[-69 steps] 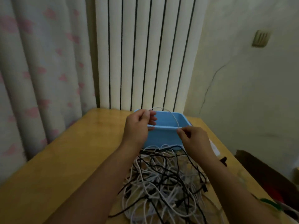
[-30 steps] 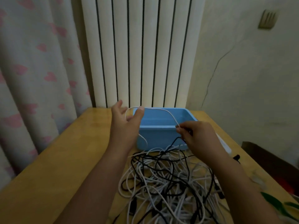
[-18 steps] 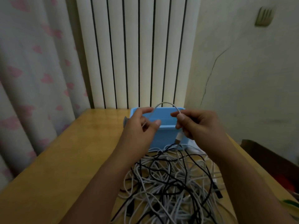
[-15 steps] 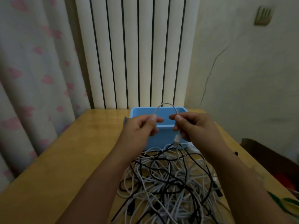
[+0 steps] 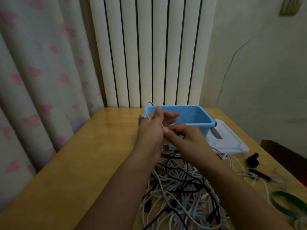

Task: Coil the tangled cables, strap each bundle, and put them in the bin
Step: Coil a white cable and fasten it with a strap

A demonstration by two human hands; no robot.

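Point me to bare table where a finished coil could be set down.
Free: the left half of the table, between the curtain edge and the left hand. Crowded: the cable tangle at centre, and to the right of the blue bin, with the white lid, black clips and green straps.

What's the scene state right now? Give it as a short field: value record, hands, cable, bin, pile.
left hand: raised in front of the bin, white cable looped over its fingers
right hand: pinches the same white cable close to the left hand
white cable: partly coiled, plug end hangs below the hands
blue bin: on the table behind the hands, looks empty
cable pile: black and white cables, tangled, on the table
white lid: flat, right of the bin
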